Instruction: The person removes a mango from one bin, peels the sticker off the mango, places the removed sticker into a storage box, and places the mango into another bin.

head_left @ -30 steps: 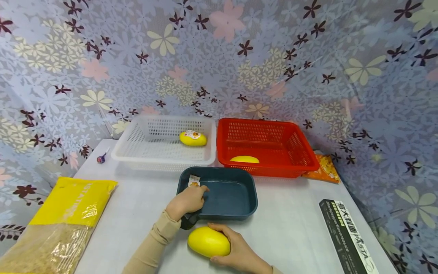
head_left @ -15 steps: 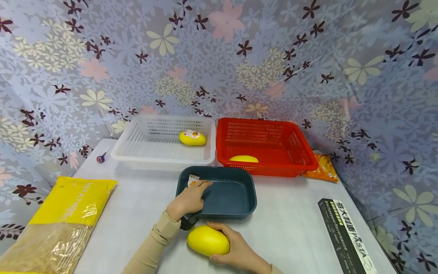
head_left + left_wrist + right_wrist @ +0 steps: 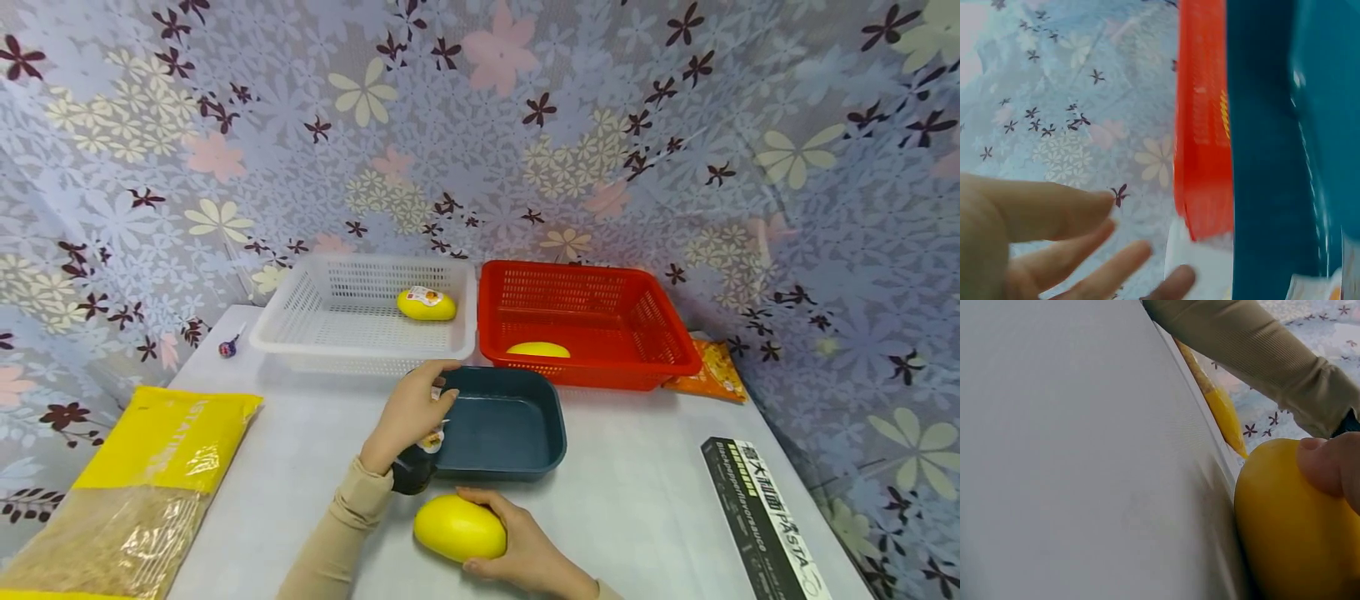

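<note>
Right hand (image 3: 525,550): holding yellow fruit (image 3: 457,527), thumb and fingers around its right end. Fruit is toward the desk's (image 3: 630,467) near edge, just in front of the blue tray (image 3: 510,433); can't tell if it rests on the surface or sits slightly above.

Left hand (image 3: 412,408): over the tray's left end, fingers loosely extended, moderate gap between thumb and fingertips. Contact with tray: can't tell. White stickers (image 3: 431,442) at that end, partly hidden.

Toward the far edge, side by side: white basket (image 3: 352,329) with stickered fruit (image 3: 426,310) at its right end; red basket (image 3: 555,321) with another fruit (image 3: 538,350) near its front-left corner, partly hidden by the wall.
</note>
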`<state>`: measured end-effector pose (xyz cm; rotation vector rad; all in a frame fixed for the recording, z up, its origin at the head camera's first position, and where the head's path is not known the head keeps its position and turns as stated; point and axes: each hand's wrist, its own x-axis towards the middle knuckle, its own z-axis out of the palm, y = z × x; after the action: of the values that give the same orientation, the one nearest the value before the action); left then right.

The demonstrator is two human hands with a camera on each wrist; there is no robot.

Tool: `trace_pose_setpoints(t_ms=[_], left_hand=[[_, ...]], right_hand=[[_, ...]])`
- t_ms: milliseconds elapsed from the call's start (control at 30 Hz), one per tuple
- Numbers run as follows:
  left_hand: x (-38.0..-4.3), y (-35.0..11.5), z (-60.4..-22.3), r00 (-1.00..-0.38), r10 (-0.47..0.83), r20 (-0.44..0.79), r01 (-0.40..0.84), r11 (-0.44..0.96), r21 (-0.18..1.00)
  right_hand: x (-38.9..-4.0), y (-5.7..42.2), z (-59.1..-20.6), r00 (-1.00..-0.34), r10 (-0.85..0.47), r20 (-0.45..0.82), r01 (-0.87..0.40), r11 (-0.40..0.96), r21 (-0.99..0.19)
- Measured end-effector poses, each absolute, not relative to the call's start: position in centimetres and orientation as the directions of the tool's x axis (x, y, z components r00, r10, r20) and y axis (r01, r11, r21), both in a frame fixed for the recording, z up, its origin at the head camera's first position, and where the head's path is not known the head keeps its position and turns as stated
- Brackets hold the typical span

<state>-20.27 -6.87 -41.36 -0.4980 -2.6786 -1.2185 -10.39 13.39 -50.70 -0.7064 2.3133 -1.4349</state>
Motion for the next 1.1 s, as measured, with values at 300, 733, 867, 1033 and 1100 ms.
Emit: trace_pose_setpoints(t_ms=[300, 733, 867, 1033, 1100], left_hand=[[-21.8, -3.2, -42.1, -0.939, 0.202, 0.280, 0.339, 0.382, 0.860], [-24.9, 1.1, -42.2, -0.972, 0.172, 0.158, 0.214, 0.388, 0.896], [-26.0, 1.6, -42.5, -0.975, 0.158, 0.159, 0.207, 0.363, 0.909], [-27.1, 2.2, -43.2, -0.973, 0.153, 0.173, 0.218, 0.366, 0.905], [-27.4, 2.3, -43.5, -0.973, 0.150, 0.174, 0.218, 0.372, 0.902]], right_hand=[[-10.3, 13.4, -51.0, -0.819, -0.573, -0.011, -0.243, 0.365, -0.899], [-10.4, 13.6, -50.7, -0.817, -0.575, -0.045, -0.206, 0.363, -0.909], [-10.4, 13.6, -50.6, -0.815, -0.577, -0.063, -0.187, 0.363, -0.913], [-10.5, 13.8, -50.7, -0.803, -0.591, -0.077, -0.175, 0.357, -0.918], [-10.5, 14.0, -50.7, -0.791, -0.607, -0.081, -0.170, 0.345, -0.923]])
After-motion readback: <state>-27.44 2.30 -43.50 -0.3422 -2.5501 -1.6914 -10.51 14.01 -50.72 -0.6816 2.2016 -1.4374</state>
